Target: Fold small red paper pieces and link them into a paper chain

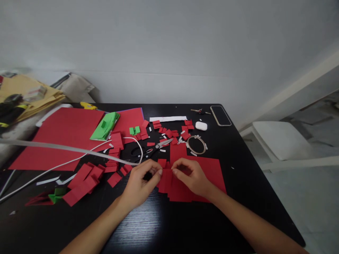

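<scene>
Between my two hands is a folded piece of red paper (pixel 166 179), its upper edge pinched from both sides. My left hand (pixel 143 181) is closed, thumb against forefinger, at the paper's left corner. On the opposite corner, my right hand (pixel 192 177) makes a similar pinch. Larger red sheets (pixel 212 173) lie beneath and to the right of the right hand. Scissors (pixel 160 144) with dark handles rest just beyond the hands, beside a roll of tape (pixel 196 145). Small folded red pieces (pixel 114 179) are scattered left of my left hand.
A white cable (pixel 87 151) crosses the left side. Green folded papers (pixel 105 126) lie on a big red sheet (pixel 63 130). At the back right are a phone (pixel 220 115), a white case (pixel 201 126) and keys (pixel 200 111). A white chair (pixel 280 141) stands right of the table.
</scene>
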The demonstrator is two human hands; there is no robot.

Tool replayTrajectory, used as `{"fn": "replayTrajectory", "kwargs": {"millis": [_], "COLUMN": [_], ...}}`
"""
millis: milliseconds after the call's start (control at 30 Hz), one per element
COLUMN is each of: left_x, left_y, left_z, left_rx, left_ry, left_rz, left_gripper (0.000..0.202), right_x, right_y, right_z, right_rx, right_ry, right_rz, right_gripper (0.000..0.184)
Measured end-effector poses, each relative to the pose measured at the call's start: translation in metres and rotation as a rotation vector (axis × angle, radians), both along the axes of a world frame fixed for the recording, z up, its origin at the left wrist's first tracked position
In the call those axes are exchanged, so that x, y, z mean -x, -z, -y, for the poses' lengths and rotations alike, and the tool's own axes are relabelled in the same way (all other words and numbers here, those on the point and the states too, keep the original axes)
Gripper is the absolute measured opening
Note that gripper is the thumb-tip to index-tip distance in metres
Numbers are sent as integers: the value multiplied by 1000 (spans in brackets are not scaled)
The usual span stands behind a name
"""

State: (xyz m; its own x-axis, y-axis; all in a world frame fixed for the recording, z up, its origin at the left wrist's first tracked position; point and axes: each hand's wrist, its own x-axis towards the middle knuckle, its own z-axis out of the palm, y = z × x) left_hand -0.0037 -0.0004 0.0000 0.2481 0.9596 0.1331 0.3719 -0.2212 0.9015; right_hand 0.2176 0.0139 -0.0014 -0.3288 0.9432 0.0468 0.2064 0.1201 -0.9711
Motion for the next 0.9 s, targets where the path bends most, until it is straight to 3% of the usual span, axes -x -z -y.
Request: {"fn": "replayTrajectory", "kwargs": {"millis": [900], "left_x": [-2], "left_y": [-3], "left_z": [1], "left_rx": [2], "left_ry": [-30], "left_rz": [8], "left_gripper": [19], "right_x": [1], "right_y": [1], "right_z": [-1], "right_rx": [31], "right_ry": [5], "right_rz": [-24], "right_gripper": [11]}}
